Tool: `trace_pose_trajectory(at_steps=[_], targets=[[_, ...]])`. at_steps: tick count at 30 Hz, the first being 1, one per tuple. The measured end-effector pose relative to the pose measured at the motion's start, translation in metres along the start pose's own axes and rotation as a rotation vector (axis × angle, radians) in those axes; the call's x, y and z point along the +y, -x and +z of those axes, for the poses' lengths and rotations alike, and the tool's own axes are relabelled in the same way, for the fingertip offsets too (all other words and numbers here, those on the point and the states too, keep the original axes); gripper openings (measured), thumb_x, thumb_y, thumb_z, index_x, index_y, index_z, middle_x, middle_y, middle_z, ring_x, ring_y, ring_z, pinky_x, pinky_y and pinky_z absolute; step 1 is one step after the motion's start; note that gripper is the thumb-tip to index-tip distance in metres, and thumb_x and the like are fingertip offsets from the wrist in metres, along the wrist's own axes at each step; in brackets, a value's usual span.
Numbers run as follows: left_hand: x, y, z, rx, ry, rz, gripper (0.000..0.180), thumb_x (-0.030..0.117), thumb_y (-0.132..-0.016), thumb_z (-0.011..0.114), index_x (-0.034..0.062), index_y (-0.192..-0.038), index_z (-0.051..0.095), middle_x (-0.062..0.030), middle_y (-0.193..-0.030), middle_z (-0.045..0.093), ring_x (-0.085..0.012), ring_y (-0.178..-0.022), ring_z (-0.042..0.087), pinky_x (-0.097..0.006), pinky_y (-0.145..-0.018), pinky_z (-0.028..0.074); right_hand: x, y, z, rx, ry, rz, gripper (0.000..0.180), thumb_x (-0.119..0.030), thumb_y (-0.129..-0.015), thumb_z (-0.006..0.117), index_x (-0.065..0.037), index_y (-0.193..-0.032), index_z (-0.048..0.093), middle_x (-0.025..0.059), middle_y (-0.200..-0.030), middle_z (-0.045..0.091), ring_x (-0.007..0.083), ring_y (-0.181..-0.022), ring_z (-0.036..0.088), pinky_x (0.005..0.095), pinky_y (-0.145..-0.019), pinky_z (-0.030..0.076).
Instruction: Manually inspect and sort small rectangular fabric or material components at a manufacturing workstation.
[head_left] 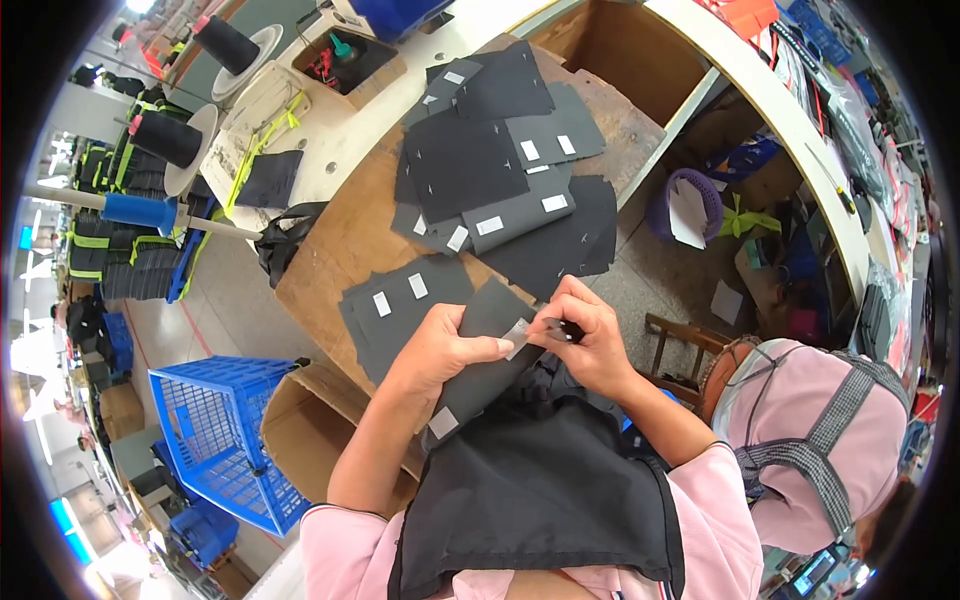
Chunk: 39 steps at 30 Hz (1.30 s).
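Observation:
My left hand [442, 348] is closed on a dark grey fabric panel [478, 378], its thumb pressed beside a small white label [517, 338]. A second pale label [442, 422] is on the panel's near end. At the panel's right edge, my right hand [590, 340] is closed around a small dark tool [566, 330], mostly hidden by the fingers; it looks like thread snips. Those fingertips pinch at the label's edge. Beyond my hands, black and grey fabric panels [465, 165] lie overlapped on a brown wooden board [325, 265], several bearing white labels. Another stack of grey panels [385, 320] lies left of my left hand.
A blue plastic crate [215, 430] and an open cardboard box [310, 425] stand on the left. Black thread cones [165, 138] are at the far left, by a white sewing table [350, 135]. To the right are a purple basket [690, 185] and a person in pink [800, 420].

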<state>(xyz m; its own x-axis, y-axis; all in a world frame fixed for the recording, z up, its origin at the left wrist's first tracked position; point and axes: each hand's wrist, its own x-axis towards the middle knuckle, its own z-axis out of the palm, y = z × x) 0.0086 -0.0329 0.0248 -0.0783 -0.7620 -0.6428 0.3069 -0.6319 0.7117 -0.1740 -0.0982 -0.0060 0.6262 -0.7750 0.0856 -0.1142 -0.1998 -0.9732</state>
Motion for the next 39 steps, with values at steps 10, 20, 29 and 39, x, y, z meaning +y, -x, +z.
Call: trace_pose_trajectory(at_steps=[10,20,29,39], targets=[[-0.002,0.000,0.004,0.073,-0.067,0.126,0.019,0.009,-0.072,0.067,-0.0004,-0.087,0.064,-0.0008,-0.076,0.062,-0.0068,-0.066,0.055,-0.021,-0.061,0.043,-0.014,0.016,-0.004,0.205,0.302,-0.114,0.031,-0.002,-0.068,0.071,-0.006,-0.095,0.057,0.0064,-0.081,0.053,0.0192,-0.066,0.056,0.0280,-0.059,0.045],[0.000,0.004,-0.003,0.035,-0.147,0.092,0.020,0.008,-0.071,0.066,-0.0017,-0.089,0.065,-0.0014,-0.076,0.063,-0.0070,-0.068,0.055,-0.022,-0.063,0.044,-0.012,0.008,-0.018,0.086,0.600,-0.415,0.031,-0.007,-0.061,0.075,-0.009,-0.089,0.063,0.0018,-0.074,0.055,0.0183,-0.059,0.053,0.0282,-0.053,0.039],[-0.001,0.003,-0.001,-0.002,-0.171,0.089,0.019,0.008,-0.071,0.066,-0.0015,-0.087,0.065,-0.0012,-0.076,0.062,-0.0065,-0.066,0.054,-0.022,-0.061,0.044,-0.011,0.007,-0.024,0.052,0.646,-0.445,0.030,-0.010,-0.059,0.075,-0.011,-0.086,0.062,-0.0010,-0.075,0.053,0.0163,-0.057,0.050,0.0281,-0.052,0.037],[-0.004,0.002,-0.003,0.001,-0.177,0.060,0.017,0.009,-0.071,0.067,-0.0014,-0.085,0.065,-0.0009,-0.075,0.062,-0.0063,-0.065,0.054,-0.022,-0.060,0.044,-0.011,0.009,-0.027,-0.051,0.664,-0.421,0.030,-0.011,-0.060,0.075,-0.014,-0.087,0.062,0.0001,-0.072,0.047,0.0187,-0.056,0.048,0.0306,-0.053,0.038]])
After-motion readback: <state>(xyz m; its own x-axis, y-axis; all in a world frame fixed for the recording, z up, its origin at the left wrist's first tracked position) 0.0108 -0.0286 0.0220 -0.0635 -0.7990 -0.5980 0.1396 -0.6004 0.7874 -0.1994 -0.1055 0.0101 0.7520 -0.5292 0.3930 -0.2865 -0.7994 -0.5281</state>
